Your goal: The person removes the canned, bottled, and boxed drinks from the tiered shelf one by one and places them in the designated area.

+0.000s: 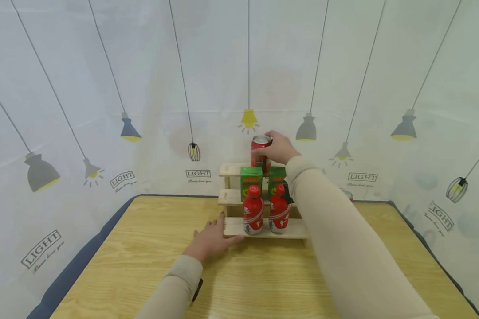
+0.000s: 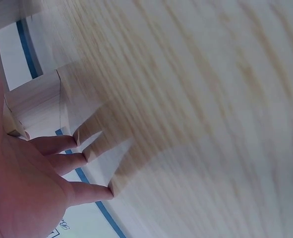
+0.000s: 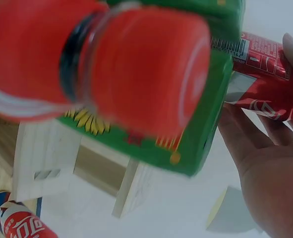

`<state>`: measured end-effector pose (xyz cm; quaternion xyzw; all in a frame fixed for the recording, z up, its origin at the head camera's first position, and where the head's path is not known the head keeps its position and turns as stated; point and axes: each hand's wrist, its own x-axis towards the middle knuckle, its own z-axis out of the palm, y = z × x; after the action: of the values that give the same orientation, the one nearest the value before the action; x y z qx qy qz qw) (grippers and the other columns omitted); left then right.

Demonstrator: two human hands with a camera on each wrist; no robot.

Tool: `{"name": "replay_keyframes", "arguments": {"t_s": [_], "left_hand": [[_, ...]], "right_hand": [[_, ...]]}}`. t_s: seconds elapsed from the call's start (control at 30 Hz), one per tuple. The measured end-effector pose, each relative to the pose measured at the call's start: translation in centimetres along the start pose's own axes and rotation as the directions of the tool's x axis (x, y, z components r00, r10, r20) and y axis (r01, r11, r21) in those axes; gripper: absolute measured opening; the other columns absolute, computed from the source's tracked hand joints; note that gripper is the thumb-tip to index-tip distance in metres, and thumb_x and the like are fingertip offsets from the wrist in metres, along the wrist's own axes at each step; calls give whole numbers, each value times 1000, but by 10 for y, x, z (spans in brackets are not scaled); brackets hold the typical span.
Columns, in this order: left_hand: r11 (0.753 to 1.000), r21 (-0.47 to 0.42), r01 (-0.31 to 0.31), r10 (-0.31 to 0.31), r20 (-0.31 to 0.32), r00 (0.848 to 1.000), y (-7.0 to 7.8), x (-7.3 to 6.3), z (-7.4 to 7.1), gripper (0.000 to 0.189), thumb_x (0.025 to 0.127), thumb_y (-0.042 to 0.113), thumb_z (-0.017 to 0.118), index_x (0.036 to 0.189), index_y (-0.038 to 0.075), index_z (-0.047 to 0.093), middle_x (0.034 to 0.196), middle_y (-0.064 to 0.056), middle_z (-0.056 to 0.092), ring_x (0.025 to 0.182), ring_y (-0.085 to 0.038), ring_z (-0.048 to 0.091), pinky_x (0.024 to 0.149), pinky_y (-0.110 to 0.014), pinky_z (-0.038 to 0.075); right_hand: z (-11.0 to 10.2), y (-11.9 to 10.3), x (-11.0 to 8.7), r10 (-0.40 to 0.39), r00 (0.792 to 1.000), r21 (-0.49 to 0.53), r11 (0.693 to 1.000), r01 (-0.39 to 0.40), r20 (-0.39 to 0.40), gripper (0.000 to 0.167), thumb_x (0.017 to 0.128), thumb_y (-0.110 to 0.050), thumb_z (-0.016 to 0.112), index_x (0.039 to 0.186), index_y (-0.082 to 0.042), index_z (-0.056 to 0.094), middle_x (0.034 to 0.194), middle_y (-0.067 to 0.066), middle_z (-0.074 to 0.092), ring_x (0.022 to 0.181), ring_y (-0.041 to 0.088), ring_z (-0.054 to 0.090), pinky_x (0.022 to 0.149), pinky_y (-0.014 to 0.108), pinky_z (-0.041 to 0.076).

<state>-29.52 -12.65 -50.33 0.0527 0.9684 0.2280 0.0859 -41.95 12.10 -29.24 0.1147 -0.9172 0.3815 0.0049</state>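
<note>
My right hand (image 1: pixel 278 148) grips a red soda can (image 1: pixel 259 144) by its sides at the top tier of a small wooden stepped shelf (image 1: pixel 235 227). The can stands upright; whether its base touches the tier is hidden in the head view. Two green drink cartons (image 1: pixel 250 179) stand on the middle tier, and two red bottles (image 1: pixel 253 210) on the lowest. At the shelf's lower left end rests my left hand (image 1: pixel 211 239), its fingers spread and its thumb along the front edge. In the left wrist view, fingertips (image 2: pixel 104 192) touch the wooden tabletop.
A second can (image 3: pixel 25 220) lies or stands on the table (image 1: pixel 151 248) beyond the shelf's right end, mostly behind my right forearm in the head view. White wall sheeting (image 1: pixel 163 66) printed with lamps encloses the table at the back and sides.
</note>
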Motion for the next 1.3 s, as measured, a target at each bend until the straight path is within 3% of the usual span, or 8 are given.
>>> {"name": "replay_keyframes", "arguments": {"t_s": [0.33,0.57,0.87,1.17,1.3], "left_hand": [[1000,-2,7,-7,5,1000,-2,1,-1,129,81,97,50,172,13,15,172,-20,37,162,-45,28,125,-82,14],[1000,11,9,-9,4,1000,-5,7,2,129,80,98,50,172,15,16,172,-19,37,162,-45,28,125,-82,15],[1000,18,14,-14,2,1000,-5,9,3,127,81,97,50,172,16,16,172,-19,37,162,-45,29,125,-81,16],[1000,15,13,-13,-1,1000,-6,11,4,127,81,97,51,172,15,17,172,-18,38,162,-45,30,124,-82,17],[1000,15,17,-17,2,1000,-6,13,5,127,81,97,52,172,16,16,172,-18,37,162,-44,30,125,-81,16]], "right_hand": [[-17,18,-7,-10,1000,9,1000,10,-4,75,97,-37,78,154,-2,45,144,23,60,128,38,61,110,54,53],[-28,30,-9,18,1000,-7,1000,-18,-8,82,96,-39,78,158,0,41,146,25,59,131,39,59,112,54,52],[-43,43,-14,59,998,-26,998,-59,-14,78,93,-42,81,152,-1,51,140,22,64,125,37,62,109,53,54],[-66,60,-29,57,998,-83,995,-59,-35,78,91,-44,83,150,-1,54,138,24,65,113,34,63,90,40,58],[-77,70,-38,57,998,-56,997,-58,-14,78,93,-41,81,153,0,50,141,26,62,118,35,64,91,38,61]]}}
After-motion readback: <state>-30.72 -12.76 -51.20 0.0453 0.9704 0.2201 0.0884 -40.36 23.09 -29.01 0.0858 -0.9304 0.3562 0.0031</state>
